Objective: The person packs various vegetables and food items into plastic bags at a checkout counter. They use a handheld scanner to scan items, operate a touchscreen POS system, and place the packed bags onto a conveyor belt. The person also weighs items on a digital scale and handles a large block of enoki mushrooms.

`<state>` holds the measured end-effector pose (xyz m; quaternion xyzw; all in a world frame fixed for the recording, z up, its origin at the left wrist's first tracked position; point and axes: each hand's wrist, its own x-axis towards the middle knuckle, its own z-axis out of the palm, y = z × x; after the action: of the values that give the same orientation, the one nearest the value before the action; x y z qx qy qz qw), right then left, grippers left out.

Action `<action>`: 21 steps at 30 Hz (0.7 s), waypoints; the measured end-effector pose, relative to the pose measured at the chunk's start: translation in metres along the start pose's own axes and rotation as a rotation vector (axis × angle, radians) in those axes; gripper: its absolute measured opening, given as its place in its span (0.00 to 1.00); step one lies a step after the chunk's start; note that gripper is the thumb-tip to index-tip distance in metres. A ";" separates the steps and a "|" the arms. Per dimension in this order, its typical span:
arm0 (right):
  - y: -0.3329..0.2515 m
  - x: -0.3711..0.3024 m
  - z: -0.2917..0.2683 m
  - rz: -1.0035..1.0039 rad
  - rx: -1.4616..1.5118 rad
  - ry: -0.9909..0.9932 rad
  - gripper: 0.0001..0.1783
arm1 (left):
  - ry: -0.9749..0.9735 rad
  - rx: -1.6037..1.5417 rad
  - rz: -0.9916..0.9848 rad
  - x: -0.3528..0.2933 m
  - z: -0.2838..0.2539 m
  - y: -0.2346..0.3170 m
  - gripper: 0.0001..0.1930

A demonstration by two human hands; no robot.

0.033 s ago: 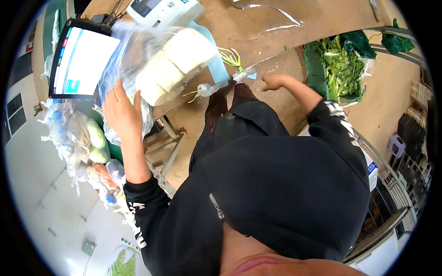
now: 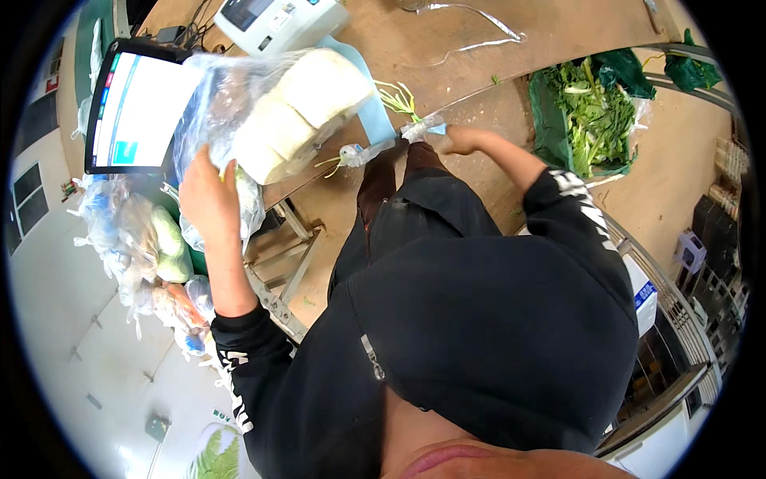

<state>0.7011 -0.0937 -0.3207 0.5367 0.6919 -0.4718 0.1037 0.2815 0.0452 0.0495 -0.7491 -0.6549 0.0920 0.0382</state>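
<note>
My left hand (image 2: 209,195) is raised at the edge of a clear plastic bag (image 2: 209,100), thumb and fingers apart. Beside it on the table sit large pale, rounded blocks (image 2: 299,112), partly against the plastic. My right hand (image 2: 463,140) is curled, its fingertips at the blue end of a small clear-wrapped bundle (image 2: 423,128) with thin green stalks (image 2: 399,100). Whether it grips that end is hidden. A second clear-wrapped bundle (image 2: 363,154) lies at the table edge, left of the first.
A monitor (image 2: 140,108) stands at the left, with a label printer (image 2: 279,20) behind the blocks. Bagged vegetables (image 2: 163,239) are piled on the left. At the right is a green bag of leafy greens (image 2: 590,120). A light-blue strip (image 2: 375,116) lies on the table.
My right hand has moved left to the blue end of the wrapped bundle. My left hand has dropped slightly, its fingers less stretched.
</note>
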 end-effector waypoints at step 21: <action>-0.152 0.150 0.118 0.414 1.901 0.174 0.21 | 0.168 -0.492 0.267 -0.052 -0.032 0.027 0.05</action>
<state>0.4700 -0.0841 -0.3989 0.5403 -0.0795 -0.7643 -0.3429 0.3068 -0.0083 0.0804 -0.8205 -0.5476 -0.1277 -0.1032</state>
